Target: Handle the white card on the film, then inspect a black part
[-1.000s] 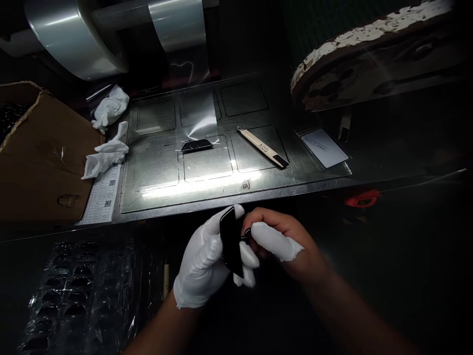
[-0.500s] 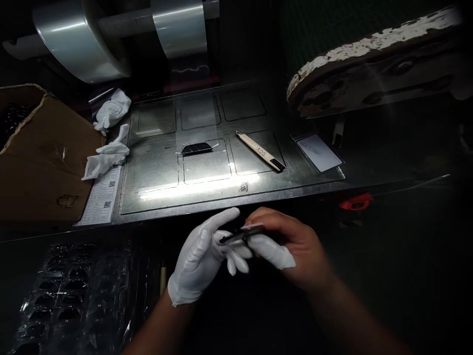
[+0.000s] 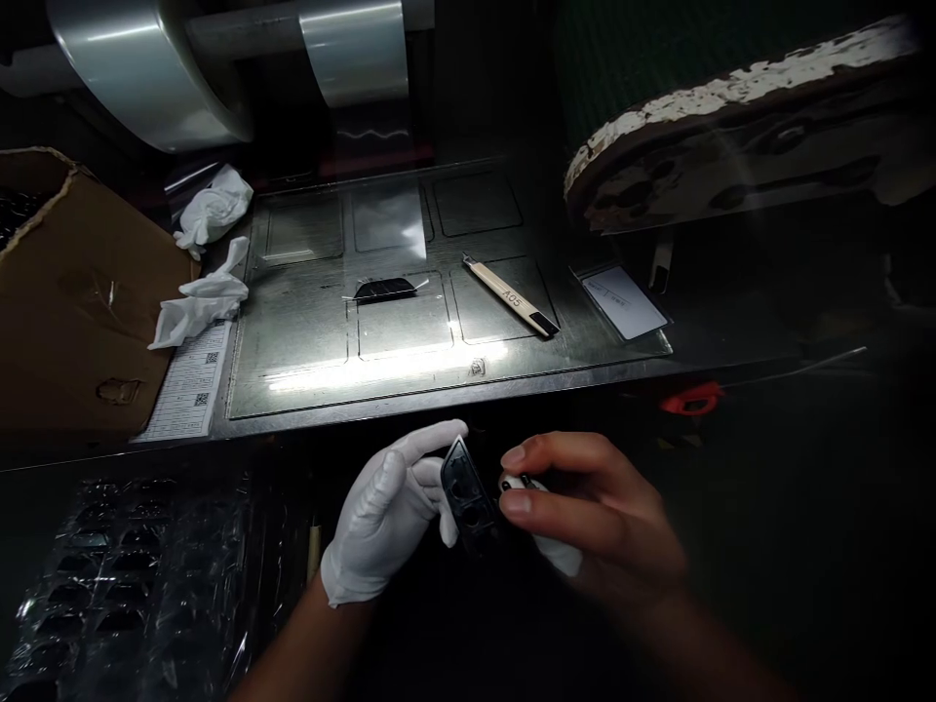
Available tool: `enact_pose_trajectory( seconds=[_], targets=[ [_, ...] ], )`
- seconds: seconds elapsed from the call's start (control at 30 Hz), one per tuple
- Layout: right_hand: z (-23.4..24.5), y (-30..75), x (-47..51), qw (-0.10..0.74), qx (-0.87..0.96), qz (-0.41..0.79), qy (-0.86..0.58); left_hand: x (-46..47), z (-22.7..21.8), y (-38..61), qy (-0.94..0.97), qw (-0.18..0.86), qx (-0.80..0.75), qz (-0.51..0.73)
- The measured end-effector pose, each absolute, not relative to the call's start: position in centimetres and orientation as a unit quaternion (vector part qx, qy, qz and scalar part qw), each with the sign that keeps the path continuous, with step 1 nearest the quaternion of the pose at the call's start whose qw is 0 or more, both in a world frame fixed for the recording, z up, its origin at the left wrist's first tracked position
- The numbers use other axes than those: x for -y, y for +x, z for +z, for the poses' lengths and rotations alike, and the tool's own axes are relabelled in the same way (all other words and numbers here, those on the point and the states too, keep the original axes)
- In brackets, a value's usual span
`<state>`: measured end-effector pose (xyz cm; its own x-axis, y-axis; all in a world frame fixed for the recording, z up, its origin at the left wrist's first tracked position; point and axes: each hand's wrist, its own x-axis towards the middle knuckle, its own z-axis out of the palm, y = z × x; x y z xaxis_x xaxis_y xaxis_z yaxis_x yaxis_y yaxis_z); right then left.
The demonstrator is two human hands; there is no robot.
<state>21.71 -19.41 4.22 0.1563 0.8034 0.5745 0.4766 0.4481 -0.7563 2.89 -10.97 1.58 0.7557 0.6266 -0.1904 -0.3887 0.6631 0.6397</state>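
A black moulded plastic part (image 3: 468,502), its ribbed inner face showing, stands tilted between my hands. My left hand (image 3: 387,517), in a white glove, has its fingers at the left edge and upper tip of the part. The glove's thumb stands off it. To the right, my right hand (image 3: 600,507) is partly bare with white cloth at some fingers. Its fingers are bent into a pinch around something small with black spots, which I cannot make out. A similar black part (image 3: 385,291) lies on the metal plate (image 3: 307,336) under clear film (image 3: 384,219).
A cream-handled cutter (image 3: 512,297) and a white card (image 3: 625,302) lie on the plate. Left are a cardboard box (image 3: 80,302), crumpled gloves (image 3: 205,297) and a clear tray (image 3: 121,585) of black parts. Film rolls (image 3: 146,68) hang behind; a red tape measure (image 3: 691,399) is right.
The black part has turned from edge-on to show its inner face. My right hand has shifted right, its fingers now bent at the part's right side. The view has moved slightly.
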Motion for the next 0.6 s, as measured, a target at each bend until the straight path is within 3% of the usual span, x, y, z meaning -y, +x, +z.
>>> enact_pose_trajectory(
  seconds=[0.27, 0.47, 0.6],
  targets=[
    [3.6, 21.7, 19.3, 0.592, 0.619, 0.144, -0.496, 11.0, 1.8, 2.9, 0.275, 0.895, -0.206, 0.283],
    [3.1, 22.3, 18.4, 0.6, 0.507, 0.333, -0.522, 11.6, 0.5, 2.6, 0.299, 0.879, -0.241, 0.283],
    [3.5, 25.0, 15.3, 0.557, 0.417, 0.372, -0.615, 11.3, -0.4, 2.5, 0.274, 0.89, -0.273, 0.243]
  ],
)
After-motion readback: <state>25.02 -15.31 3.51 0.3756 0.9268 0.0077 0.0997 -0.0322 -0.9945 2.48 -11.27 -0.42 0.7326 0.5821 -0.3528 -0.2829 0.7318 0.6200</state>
